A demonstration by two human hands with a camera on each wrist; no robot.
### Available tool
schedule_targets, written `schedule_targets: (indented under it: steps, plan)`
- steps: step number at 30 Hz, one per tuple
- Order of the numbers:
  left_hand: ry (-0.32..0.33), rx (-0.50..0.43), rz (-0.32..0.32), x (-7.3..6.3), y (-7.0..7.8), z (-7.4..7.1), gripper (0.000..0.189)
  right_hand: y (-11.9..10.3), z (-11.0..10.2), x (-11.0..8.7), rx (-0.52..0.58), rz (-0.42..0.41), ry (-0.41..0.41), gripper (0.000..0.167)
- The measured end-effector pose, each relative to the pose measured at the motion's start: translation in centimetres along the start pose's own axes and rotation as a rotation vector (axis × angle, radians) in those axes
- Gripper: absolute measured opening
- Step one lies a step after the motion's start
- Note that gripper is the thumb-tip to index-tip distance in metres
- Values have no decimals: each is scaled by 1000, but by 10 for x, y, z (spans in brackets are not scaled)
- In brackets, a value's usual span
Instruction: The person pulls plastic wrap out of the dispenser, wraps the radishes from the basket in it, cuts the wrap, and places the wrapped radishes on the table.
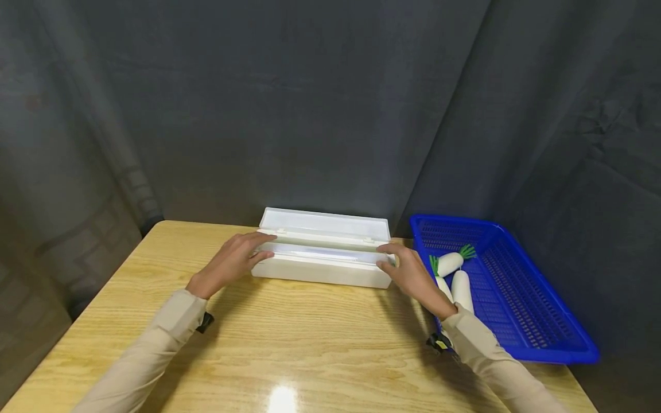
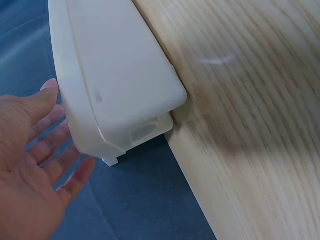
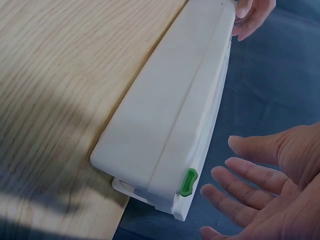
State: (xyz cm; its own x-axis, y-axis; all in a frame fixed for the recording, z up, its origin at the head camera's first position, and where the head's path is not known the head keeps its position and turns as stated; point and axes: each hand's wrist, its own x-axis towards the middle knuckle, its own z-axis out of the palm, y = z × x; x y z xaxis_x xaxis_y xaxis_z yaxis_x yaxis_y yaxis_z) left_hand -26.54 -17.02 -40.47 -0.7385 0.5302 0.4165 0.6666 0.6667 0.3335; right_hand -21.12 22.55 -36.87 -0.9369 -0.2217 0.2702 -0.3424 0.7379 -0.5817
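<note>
A long white cling film dispenser [image 1: 320,272] lies across the far part of the table, its lid [image 1: 325,221] tipped up at the back. A shiny, film-like strip [image 1: 325,252] runs along its opening. My left hand [image 1: 240,255] is at the left end, thumb and fingers spread apart. In the left wrist view, the left thumb [image 2: 47,95] and fingertips are right at the dispenser's edge. My right hand [image 1: 410,275] is around the right end, and the right wrist view shows its fingers [image 3: 250,185] loosely extended. Near that end is a green slider [image 3: 189,182].
To the right, a blue plastic basket [image 1: 537,292] holds several white radishes [image 1: 462,289], some with green tops; my right forearm passes over its near left side. The wooden table [image 1: 289,332] ends at a dark grey curtain [image 1: 289,115] behind the dispenser.
</note>
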Motion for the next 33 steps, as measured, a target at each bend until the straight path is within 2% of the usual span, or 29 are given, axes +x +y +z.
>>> schedule_targets:
  steps: [3,19,28,33]
  plan:
    - [9,19,12,2,1,2,37,0,3,1,-8,-7,-11,29]
    - [-6,60,-57,6,7,8,25,0,14,4,-35,-13,-22,20]
    - [19,1,-70,11,7,8,8,0,16,6,-88,-7,-53,17]
    - [29,-31,-89,12,7,8,8,1,19,8,-115,-1,-53,14]
